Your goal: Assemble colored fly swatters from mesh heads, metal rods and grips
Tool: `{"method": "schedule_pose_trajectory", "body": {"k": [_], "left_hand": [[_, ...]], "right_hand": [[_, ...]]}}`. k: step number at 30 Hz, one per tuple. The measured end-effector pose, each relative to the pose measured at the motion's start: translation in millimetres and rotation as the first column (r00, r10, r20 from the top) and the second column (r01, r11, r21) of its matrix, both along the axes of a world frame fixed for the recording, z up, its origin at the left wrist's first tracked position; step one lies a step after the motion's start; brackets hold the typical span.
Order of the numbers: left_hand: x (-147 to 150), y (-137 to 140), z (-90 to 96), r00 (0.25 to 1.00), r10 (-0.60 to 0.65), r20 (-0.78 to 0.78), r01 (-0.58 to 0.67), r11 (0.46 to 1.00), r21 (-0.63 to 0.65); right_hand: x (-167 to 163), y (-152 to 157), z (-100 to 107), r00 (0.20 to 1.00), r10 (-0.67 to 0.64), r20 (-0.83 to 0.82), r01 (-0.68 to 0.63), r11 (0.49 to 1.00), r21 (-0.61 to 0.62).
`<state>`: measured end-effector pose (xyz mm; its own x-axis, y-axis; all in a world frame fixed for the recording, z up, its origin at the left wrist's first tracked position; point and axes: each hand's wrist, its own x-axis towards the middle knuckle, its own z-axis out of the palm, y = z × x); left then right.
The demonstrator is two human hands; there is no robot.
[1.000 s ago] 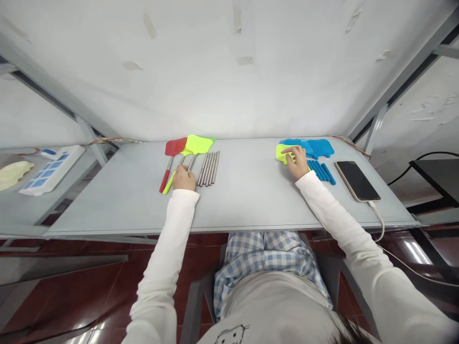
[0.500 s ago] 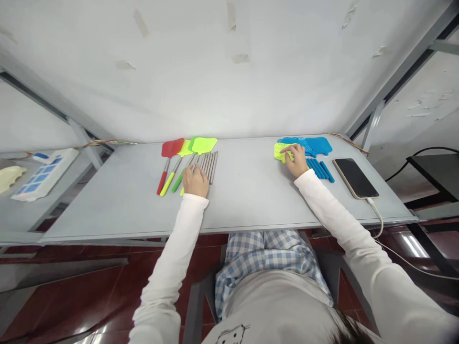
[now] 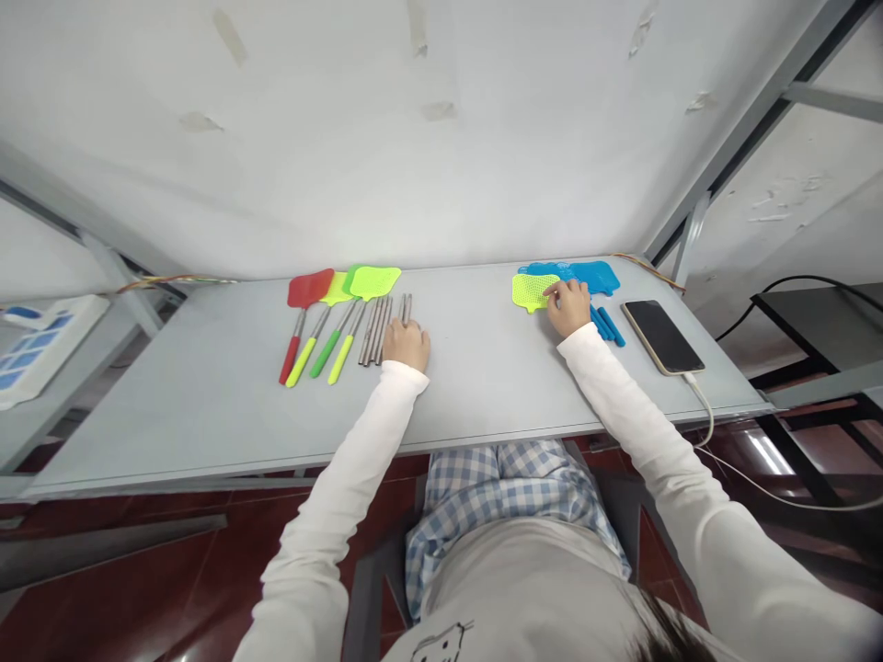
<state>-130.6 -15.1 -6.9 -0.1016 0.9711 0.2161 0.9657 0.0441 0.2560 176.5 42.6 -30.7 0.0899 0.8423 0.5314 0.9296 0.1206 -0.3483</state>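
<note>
My left hand (image 3: 407, 346) is closed over a metal rod (image 3: 407, 305), whose upper end sticks out past the fingers. Just left of it, several more metal rods (image 3: 376, 331) lie side by side. My right hand (image 3: 569, 309) is bent over the right edge of a yellow-green fly swatter head (image 3: 530, 292), fingertips on its mesh. Behind that hand lie blue fly swatter heads (image 3: 594, 276), overlapping. Blue handles (image 3: 608, 326) show just right of the right hand, partly covered by it.
Left on the grey table (image 3: 475, 395) is a row of fly swatters with handles: a red one (image 3: 310, 289), a green one (image 3: 326, 351) and yellow-green ones (image 3: 376, 281). A phone (image 3: 663, 336) with a white cable (image 3: 705, 409) lies at right. A wall (image 3: 475, 193) stands behind.
My left hand has moved right, off the swatter handles and across the rods, and one rod now lies apart from the others. My right hand's fingers have drawn back toward the swatter head's edge.
</note>
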Motion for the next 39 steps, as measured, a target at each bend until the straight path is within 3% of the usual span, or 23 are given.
{"method": "schedule_pose_trajectory", "body": {"k": [3,8,12,15,17,20,22,26,30,32,33,35,37,39], "left_hand": [[3.6,0.6,0.9,0.999,-0.035,0.041,0.034,0.999,0.022],[-1.2,10.6,-5.4,0.998,0.015,0.053,-0.019,0.998,0.067],[4.0,7.4,-0.6,1.000,0.020,0.019,-0.021,0.999,0.030],[11.5,4.5,9.7,1.000,0.022,-0.015,-0.022,1.000,-0.019],[15.0,8.0,16.2,1.000,0.001,-0.006,-0.001,0.996,-0.085],[17.2,20.6,21.6,0.996,-0.058,0.066,0.070,0.978,-0.199],[18.7,29.8,22.0,0.985,-0.103,0.140,0.134,0.963,-0.233],[26.1,42.6,16.3,0.933,-0.171,0.316,0.256,0.933,-0.251],[35.2,52.8,7.5,0.861,-0.157,0.483,0.281,0.940,-0.194],[38.4,58.4,3.8,0.754,-0.112,0.647,0.283,0.945,-0.166],[39.5,61.0,2.2,0.658,-0.080,0.749,0.295,0.943,-0.158],[40.8,65.2,-0.8,0.379,-0.018,0.925,0.311,0.944,-0.109],[40.5,67.6,-3.1,0.095,0.007,0.995,0.251,0.968,-0.031],[38.6,68.4,-4.4,-0.078,-0.006,0.997,0.131,0.991,0.016]], "right_hand": [[7.3,-12.1,-0.7,0.996,-0.057,0.067,0.059,0.998,-0.028],[12.2,-43.0,-2.4,0.977,-0.109,0.182,0.127,0.988,-0.091],[7.9,-63.3,2.1,0.962,0.090,0.256,-0.053,0.987,-0.149],[5.0,-72.8,10.6,0.909,0.295,0.295,-0.237,0.947,-0.217],[5.9,-76.3,16.3,0.904,0.286,0.318,-0.219,0.948,-0.229],[10.8,-78.0,22.2,0.914,0.180,0.363,-0.089,0.964,-0.252],[13.5,-77.7,24.2,0.909,0.181,0.376,-0.065,0.952,-0.300],[8.4,-73.6,25.6,0.894,0.304,0.330,-0.174,0.913,-0.369],[-9.8,-60.5,28.4,0.869,0.420,0.261,-0.321,0.881,-0.347],[-20.4,-50.1,31.5,0.856,0.457,0.241,-0.374,0.871,-0.319],[-25.3,-44.3,33.2,0.851,0.468,0.239,-0.394,0.869,-0.301],[-33.7,-32.2,35.8,0.843,0.478,0.245,-0.418,0.871,-0.259],[-39.2,-21.5,35.9,0.844,0.472,0.254,-0.426,0.879,-0.216],[-41.3,-13.7,33.0,0.857,0.450,0.251,-0.417,0.892,-0.177]]}}
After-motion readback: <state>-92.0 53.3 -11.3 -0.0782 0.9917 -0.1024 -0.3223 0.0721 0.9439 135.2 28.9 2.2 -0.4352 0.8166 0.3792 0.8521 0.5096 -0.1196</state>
